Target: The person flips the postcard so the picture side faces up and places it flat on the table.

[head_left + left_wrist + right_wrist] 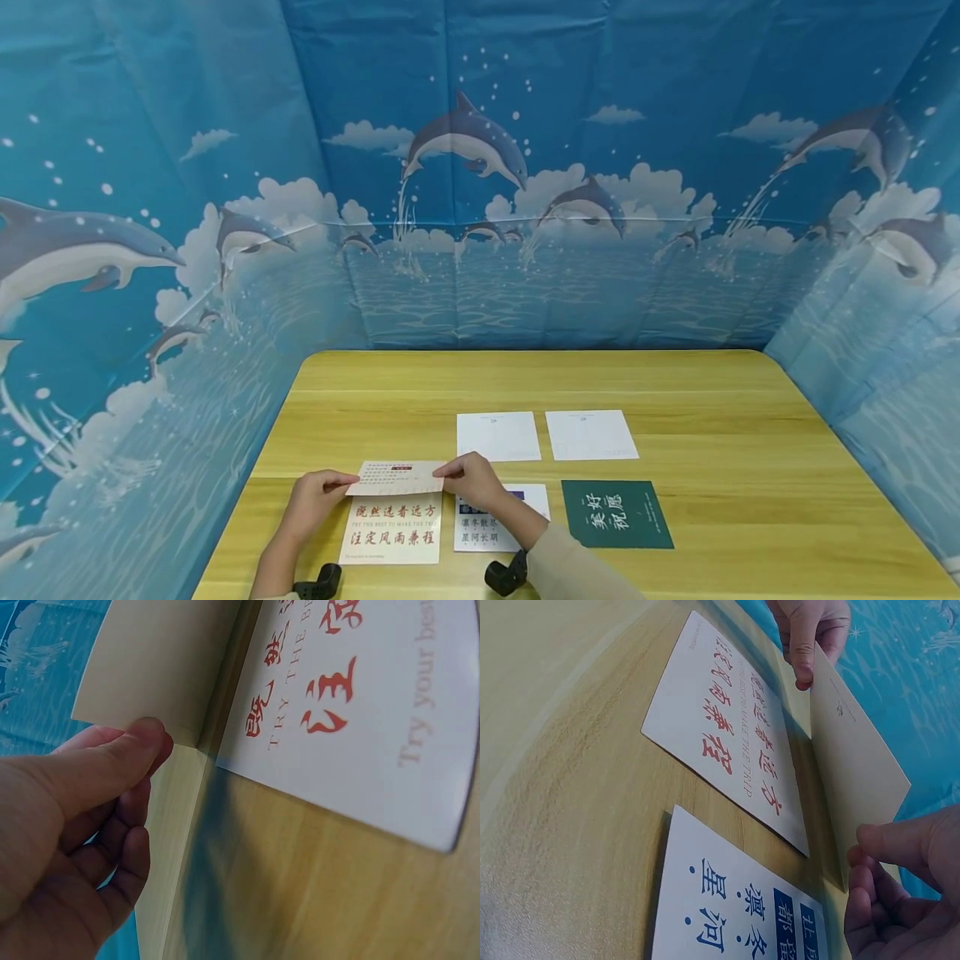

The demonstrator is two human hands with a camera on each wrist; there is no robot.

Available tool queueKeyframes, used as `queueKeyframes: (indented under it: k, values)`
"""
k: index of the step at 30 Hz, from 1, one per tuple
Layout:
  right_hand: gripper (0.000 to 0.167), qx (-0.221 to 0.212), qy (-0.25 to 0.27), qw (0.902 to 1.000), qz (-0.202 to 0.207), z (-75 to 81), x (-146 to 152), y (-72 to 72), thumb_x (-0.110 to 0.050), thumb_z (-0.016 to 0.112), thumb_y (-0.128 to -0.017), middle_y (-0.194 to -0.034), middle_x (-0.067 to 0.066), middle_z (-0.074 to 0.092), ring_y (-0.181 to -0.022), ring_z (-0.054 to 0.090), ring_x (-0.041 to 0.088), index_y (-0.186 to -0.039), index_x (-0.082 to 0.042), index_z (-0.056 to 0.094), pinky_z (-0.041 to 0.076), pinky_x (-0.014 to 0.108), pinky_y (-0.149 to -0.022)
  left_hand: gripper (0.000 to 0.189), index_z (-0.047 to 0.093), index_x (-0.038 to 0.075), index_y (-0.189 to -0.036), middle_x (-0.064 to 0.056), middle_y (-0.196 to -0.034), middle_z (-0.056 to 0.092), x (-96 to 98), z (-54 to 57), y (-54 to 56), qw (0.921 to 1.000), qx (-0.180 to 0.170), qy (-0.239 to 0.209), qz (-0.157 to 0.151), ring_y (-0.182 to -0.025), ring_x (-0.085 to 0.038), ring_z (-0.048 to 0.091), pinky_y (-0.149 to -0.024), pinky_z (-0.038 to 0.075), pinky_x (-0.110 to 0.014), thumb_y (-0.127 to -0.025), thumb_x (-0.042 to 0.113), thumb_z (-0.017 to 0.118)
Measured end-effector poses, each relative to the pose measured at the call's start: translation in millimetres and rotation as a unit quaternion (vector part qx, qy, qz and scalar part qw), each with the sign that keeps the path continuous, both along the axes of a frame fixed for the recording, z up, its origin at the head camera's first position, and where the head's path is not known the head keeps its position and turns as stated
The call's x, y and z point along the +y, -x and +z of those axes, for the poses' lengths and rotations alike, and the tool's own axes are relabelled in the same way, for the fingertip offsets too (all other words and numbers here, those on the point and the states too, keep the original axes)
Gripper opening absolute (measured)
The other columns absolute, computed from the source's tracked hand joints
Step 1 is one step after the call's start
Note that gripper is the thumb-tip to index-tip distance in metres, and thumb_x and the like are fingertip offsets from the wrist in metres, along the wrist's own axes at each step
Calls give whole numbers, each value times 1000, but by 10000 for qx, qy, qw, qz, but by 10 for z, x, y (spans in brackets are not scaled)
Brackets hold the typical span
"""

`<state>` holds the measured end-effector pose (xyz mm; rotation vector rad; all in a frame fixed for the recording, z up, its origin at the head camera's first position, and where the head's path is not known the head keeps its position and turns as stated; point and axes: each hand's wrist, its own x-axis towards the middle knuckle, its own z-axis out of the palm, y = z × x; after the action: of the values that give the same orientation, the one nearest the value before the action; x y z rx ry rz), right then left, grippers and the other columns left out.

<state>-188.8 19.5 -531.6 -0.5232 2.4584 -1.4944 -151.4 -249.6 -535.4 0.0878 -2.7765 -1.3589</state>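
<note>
My left hand and right hand pinch opposite ends of a cream postcard between thumb and fingers. It is tilted, with its far edge raised off the table, and lines of small print face the head camera. The right wrist view shows its paler back. Just nearer than it lies a white postcard with red lettering. To the right, a postcard with blue lettering lies flat, partly hidden under my right hand and forearm.
A dark green postcard with white lettering lies to the right. Behind, two mostly blank white cards lie side by side on the yellow wood-grain table. A blue dolphin-print sheet hangs around the back and sides.
</note>
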Motion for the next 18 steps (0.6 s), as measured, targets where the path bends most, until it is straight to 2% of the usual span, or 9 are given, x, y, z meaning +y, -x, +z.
queueKeyframes:
  k: [9,18]
  values:
    - [13,31,64,10000,-37,-23,-17,0,3,64,-80,-84,5,66,-62,53,7,-89,0,73,45,20,-53,17,73,7,-87,-7,-91,68,-6,-32,14,9999,-50,104,-24,-87,-23,62,-68,51,-30,-80,-6,64]
    - [25,-138,-202,9996,-103,-24,-44,22,13,54,-79,-77,1,60,-52,43,9,-92,1,72,35,19,-46,18,73,7,-88,-6,-89,67,-10,-71,59,9997,26,241,-33,-86,-24,62,-69,52,-32,-80,-6,64]
